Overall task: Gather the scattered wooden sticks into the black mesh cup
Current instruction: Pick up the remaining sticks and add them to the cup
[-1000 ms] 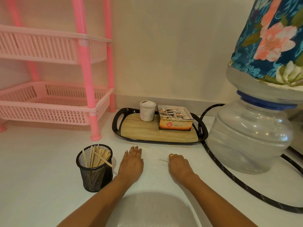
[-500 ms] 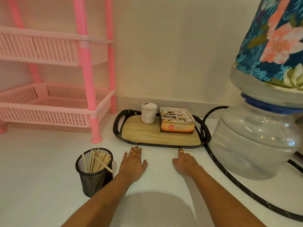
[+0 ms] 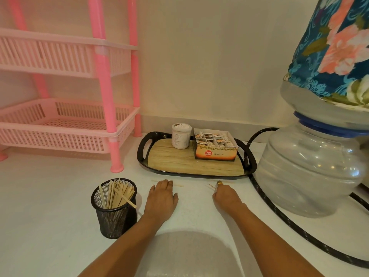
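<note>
Right hand (image 3: 227, 196) advanced toward tray (image 3: 142, 156), pinching stick (image 3: 212, 186); left hand (image 3: 161, 198) flat; mesh cup (image 3: 113, 220) holds sticks (image 3: 117, 192).

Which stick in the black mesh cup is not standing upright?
The stick slanted across the others, its end poking past the right rim of the cup.

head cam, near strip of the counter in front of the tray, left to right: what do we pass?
black mesh cup → left hand → right hand → black hose → water jug
</note>
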Motion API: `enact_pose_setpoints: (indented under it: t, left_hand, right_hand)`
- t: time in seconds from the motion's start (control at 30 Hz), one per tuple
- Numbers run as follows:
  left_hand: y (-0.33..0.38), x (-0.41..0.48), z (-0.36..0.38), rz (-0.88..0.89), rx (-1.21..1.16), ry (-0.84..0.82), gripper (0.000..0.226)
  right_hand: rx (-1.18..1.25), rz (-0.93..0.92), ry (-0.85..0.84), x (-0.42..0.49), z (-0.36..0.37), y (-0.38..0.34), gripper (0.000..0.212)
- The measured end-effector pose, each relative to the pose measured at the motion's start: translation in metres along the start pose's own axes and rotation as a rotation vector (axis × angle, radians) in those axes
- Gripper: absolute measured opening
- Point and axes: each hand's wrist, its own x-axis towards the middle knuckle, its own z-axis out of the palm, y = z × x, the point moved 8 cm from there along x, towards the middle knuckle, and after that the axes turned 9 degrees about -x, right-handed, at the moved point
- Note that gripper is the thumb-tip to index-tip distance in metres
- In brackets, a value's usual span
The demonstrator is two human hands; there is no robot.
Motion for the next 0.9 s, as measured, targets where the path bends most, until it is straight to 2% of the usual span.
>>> enact_pose_setpoints:
  t: [0.1,0.27,0.37,0.53,0.7,0.9]
  left_hand:
    - [0.003,-0.002,-0.002,0.022,0.014,0.035,0.048]
    - [0.005,-0.004,-0.005,0.037,0.007,0.074,0.044]
    - [0.007,-0.005,-0.008,0.050,0.008,0.099,0.041]
    - [0.012,-0.006,-0.012,0.086,0.017,0.126,0.037]
    - [0.019,-0.008,-0.010,0.135,0.018,0.070,0.032]
    - [0.029,-0.016,-0.007,0.175,0.086,-0.036,0.037]
  right_hand:
    - [0.002,0.018,-0.051,0.002,-0.001,0.000,0.056]
    - [-0.013,0.032,-0.065,0.005,-0.007,-0.002,0.038]
    - [-0.080,0.011,-0.014,0.003,-0.012,-0.005,0.029]
    - [-0.256,-0.069,0.055,-0.007,-0.017,-0.017,0.025]
    - [-0.331,-0.176,0.096,-0.022,-0.019,-0.038,0.022]
    - [-0.356,-0.203,0.000,-0.034,-0.018,-0.055,0.026]
